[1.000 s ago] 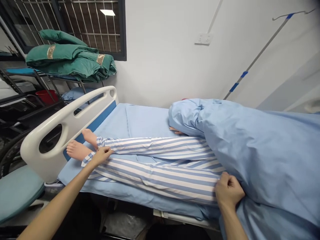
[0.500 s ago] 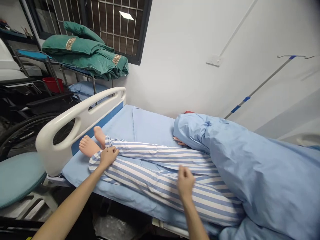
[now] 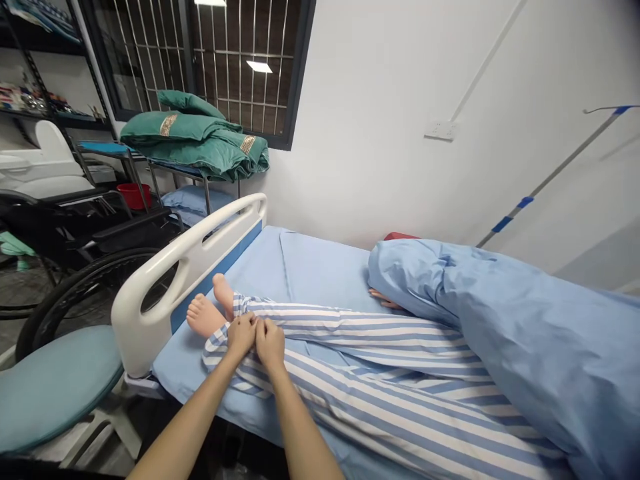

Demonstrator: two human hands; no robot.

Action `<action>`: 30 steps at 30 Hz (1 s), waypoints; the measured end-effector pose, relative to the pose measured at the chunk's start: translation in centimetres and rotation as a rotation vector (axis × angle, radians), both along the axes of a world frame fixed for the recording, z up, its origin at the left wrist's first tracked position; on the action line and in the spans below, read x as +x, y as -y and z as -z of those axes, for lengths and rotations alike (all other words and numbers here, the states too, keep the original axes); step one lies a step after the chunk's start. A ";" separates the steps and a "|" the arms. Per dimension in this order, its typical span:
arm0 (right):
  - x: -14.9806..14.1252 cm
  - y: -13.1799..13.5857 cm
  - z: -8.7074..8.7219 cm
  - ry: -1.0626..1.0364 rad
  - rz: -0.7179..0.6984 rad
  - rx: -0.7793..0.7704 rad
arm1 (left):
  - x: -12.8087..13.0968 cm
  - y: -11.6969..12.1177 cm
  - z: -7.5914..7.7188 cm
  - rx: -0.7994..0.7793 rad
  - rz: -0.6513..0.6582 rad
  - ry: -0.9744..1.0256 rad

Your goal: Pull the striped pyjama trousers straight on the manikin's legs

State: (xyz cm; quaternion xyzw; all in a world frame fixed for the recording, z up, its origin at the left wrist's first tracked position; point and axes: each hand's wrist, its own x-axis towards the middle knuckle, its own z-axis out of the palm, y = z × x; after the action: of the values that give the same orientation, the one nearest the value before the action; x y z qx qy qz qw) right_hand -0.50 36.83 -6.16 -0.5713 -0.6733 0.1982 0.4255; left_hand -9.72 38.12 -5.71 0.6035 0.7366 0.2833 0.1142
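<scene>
A manikin-like figure in blue-and-white striped trousers (image 3: 360, 390) lies on the bed, its bare feet (image 3: 204, 316) towards the footboard. My left hand (image 3: 242, 335) is closed on the near trouser leg just above the ankle. Right beside it, almost touching, my right hand (image 3: 271, 344) has its fingers curled down into the same striped cloth. Both sets of fingertips are partly hidden. A light blue quilt (image 3: 520, 320) covers the figure's upper part, and some fingers (image 3: 384, 298) stick out from under its edge.
The cream footboard (image 3: 131, 313) stands left of the feet. Beyond it are a wheelchair (image 3: 90, 280), a teal round seat (image 3: 60, 383) and green folded bedding (image 3: 200, 143) on a rack. An IV pole (image 3: 560, 163) leans at the right by the wall.
My right hand has moved left from over the thigh to the lower trouser leg, next to my left hand. The left hand stays near the ankle. The view has shifted left.
</scene>
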 end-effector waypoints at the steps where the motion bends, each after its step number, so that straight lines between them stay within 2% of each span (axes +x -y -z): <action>1: 0.2 -0.2 0.2 -0.052 -0.005 -0.004 | 0.3 -0.2 -0.2 0.009 -0.005 0.014; 4: 0.8 -0.9 0.4 -0.245 0.002 -0.020 | 1.5 -0.6 -0.8 0.034 0.009 0.046; 7: 1.1 -1.5 0.5 -0.380 0.011 -0.067 | 2.3 -0.1 -0.6 -0.021 0.022 0.008; 12: 1.2 -1.2 1.0 -0.461 -0.004 -0.121 | 2.3 1.6 0.5 -0.156 0.041 -0.131; 15: 1.2 -0.6 1.2 -0.478 -0.022 -0.109 | 1.9 1.9 0.3 -0.150 0.026 -0.089; 17: 1.1 -0.4 1.1 -0.485 -0.018 -0.108 | 1.9 1.7 -0.1 -0.111 0.007 0.006; 20: 0.9 -0.2 0.7 -0.480 -0.023 -0.138 | 2.2 1.4 -0.5 0.037 0.008 0.223; 22: 0.9 0.0 0.0 -0.475 -0.022 -0.151 | 2.6 1.7 -0.4 0.108 0.028 0.297; 24: 1.1 0.6 -0.9 -0.442 0.007 -0.139 | 3.1 2.1 -0.2 0.095 0.030 0.283; 27: 2.3 1.8 -2.2 -0.267 0.020 -0.055 | 3.4 2.5 0.0 0.033 0.047 0.236; 30: 4.0 2.9 -2.3 -0.081 0.005 0.009 | 3.6 2.5 -0.5 -0.010 0.061 0.199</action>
State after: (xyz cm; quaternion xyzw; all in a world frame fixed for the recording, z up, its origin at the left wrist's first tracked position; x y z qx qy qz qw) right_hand 3.55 33.95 -3.89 -0.5627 -0.6549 0.2169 0.4555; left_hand -6.12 35.61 -5.21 0.5939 0.7042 0.3346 0.1985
